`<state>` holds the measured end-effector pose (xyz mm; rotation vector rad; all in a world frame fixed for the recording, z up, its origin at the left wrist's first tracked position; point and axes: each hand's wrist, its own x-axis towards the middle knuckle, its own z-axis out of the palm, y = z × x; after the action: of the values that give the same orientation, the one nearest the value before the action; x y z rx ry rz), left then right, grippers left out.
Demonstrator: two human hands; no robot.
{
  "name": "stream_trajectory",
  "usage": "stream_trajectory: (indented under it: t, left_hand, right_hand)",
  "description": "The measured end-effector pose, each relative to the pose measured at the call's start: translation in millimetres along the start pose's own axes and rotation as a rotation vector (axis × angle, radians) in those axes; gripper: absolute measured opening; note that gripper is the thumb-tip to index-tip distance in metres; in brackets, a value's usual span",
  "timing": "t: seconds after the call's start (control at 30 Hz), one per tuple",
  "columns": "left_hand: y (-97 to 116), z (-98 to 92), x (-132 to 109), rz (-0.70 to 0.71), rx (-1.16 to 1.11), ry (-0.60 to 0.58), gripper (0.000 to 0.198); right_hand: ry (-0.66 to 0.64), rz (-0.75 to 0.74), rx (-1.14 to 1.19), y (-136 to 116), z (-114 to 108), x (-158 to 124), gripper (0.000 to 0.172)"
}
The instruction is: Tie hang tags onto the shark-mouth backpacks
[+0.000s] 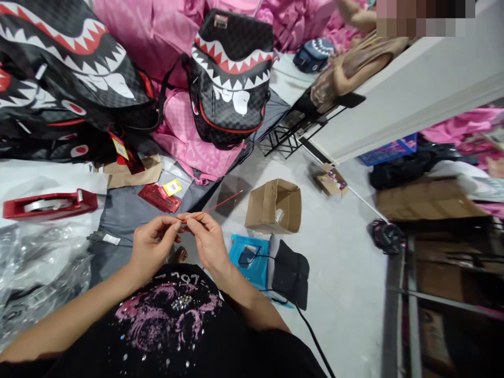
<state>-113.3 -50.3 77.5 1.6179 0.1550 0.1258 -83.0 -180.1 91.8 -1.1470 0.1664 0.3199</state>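
Observation:
My left hand (pixel 154 242) and my right hand (pixel 207 239) meet in front of my body, fingertips pinched on a thin red string (pixel 226 200). One end of the string sticks out past my right hand, up and to the right. What the fingertips cover is too small to make out. Just beyond my hands lies a red tag (pixel 153 199) with a yellow label (pixel 172 187) on it. Further back, a black checked backpack (pixel 232 79) with a shark-mouth print rests on a pink backpack (pixel 189 131). Another red tag (pixel 126 155) hangs from the black bags at left.
At left are a red tape dispenser (pixel 51 205) and clear plastic bags (pixel 47 268). An open cardboard box (pixel 262 207) stands on the floor, near a blue packet (pixel 252 257) and black seat (pixel 291 273). Another person (pixel 354 65) sits at upper right.

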Motion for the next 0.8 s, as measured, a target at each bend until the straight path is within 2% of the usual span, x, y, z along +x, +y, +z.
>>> stream_trajectory:
  t: [0.2,0.33,0.43,0.53,0.63,0.7,0.8]
  left_hand:
    - [1,-0.5,1,0.009,0.048,-0.001,0.017]
    - [-5,-3.5,-2,-0.062,0.013,-0.028,0.020]
    - [-12,-6.5,-2,-0.159,-0.122,-0.108,0.023]
    - [-17,-8.0,2,-0.257,-0.293,-0.213,0.032]
    - [-19,-7.2,5,-0.309,-0.346,-0.272,0.037]
    - [-19,-5.2,6,-0.333,-0.332,-0.264,0.034]
    - [-18,-0.8,3,-0.283,-0.273,-0.140,0.027]
  right_hand:
    - [-0.003,-0.025,-0.002,-6,-5,4,0.014]
    - [0.146,-0.161,0.005,-22,-16,16,0.021]
    - [0.175,-0.236,-0.076,-30,-20,21,0.018]
    - [0.144,-0.217,-0.172,-28,-16,20,0.017]
    - [0.130,-0.213,-0.229,-23,-12,18,0.017]
    - [0.130,-0.217,-0.246,-23,-11,19,0.017]
    - [0.170,-0.212,-0.262,-29,-13,19,0.017]
